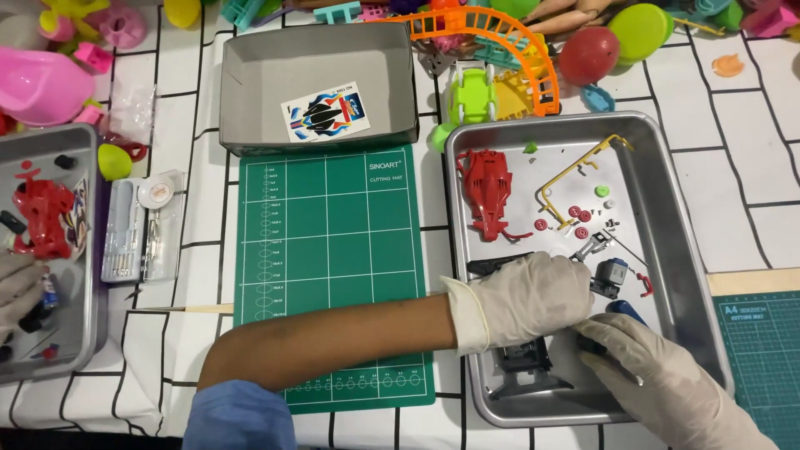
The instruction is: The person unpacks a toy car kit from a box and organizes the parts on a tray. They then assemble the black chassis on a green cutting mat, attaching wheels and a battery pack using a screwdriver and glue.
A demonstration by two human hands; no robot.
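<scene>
My left hand (527,297), in a white glove, reaches across into the metal tray (667,217) on the right and closes over a black toy-car chassis (525,367). My right hand (662,379), also gloved, grips a blue-handled tool (625,311) with its tip at the chassis. Just beyond my fingers lies a small grey motor (611,275). A red car body shell (486,190), a yellow plastic sprue (575,171), small red gears (575,214) and tiny loose parts lie farther back in the tray.
A green cutting mat (329,242) sits under my forearm, with a grey box (242,92) holding a sticker sheet (326,112) behind it. Another person's gloved hand (17,287) works in a left tray (83,275) with red parts. Colourful toys (500,58) crowd the back.
</scene>
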